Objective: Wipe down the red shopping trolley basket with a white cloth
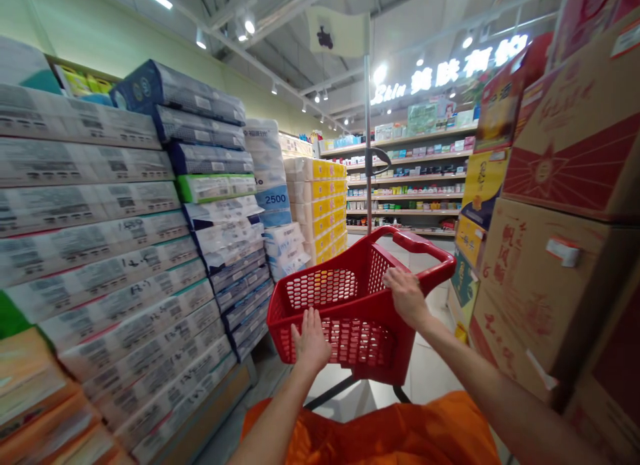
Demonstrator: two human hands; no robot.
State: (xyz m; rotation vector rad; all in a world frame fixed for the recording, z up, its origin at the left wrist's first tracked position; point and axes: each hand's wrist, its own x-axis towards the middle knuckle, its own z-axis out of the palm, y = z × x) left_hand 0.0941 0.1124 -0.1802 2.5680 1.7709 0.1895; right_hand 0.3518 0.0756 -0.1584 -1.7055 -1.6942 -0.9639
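A red plastic shopping cart [400, 352] with a perforated basket stands sideways in front of me. Its push handle [427, 250] points to the right. My right hand [406, 297] has its fingers curled over the near rim, close to the handle end. Against the near wall of the basket lies my left hand [312, 345], fingers stretched up to the rim and thumb apart. The visible inside of the basket shows only its perforated walls; the bottom is hidden. A pole [367, 118] rises behind the cart, with a pale flag [337, 33] at its top.
Tall stacks of wrapped paper packs [115, 245] line the left, with yellow-and-white packs [320, 202] farther back. Cardboard cartons [545, 278] are piled close on the right. Beyond the cart are shelves [410, 157] of small goods. Orange fabric [370, 432] covers my lap.
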